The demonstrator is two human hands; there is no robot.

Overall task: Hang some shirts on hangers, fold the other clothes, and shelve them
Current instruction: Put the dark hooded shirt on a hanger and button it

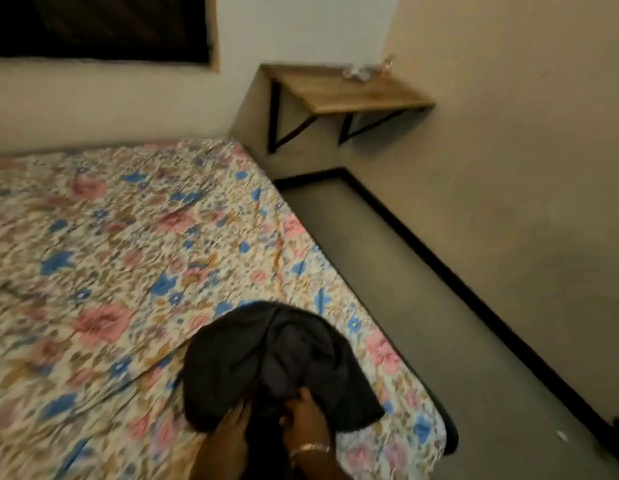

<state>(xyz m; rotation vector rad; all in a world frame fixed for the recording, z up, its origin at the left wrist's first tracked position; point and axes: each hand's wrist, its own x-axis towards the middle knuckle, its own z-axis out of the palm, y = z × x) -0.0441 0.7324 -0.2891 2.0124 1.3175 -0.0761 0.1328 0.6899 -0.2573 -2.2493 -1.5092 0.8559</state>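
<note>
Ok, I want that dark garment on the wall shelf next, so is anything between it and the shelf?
Nothing visible blocks it. Both hands already grip the dark garment at the bed's near corner. Bare floor runs to the shelf, where small, blurred clear items sit at the back.

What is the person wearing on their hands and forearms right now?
Both forearms are bare where they show at the bottom edge of the picture, with no sleeves or gloves. The right hand has thin metallic bangles around its wrist. The left hand shows no jewellery; the picture is too blurred to tell about rings.
</note>
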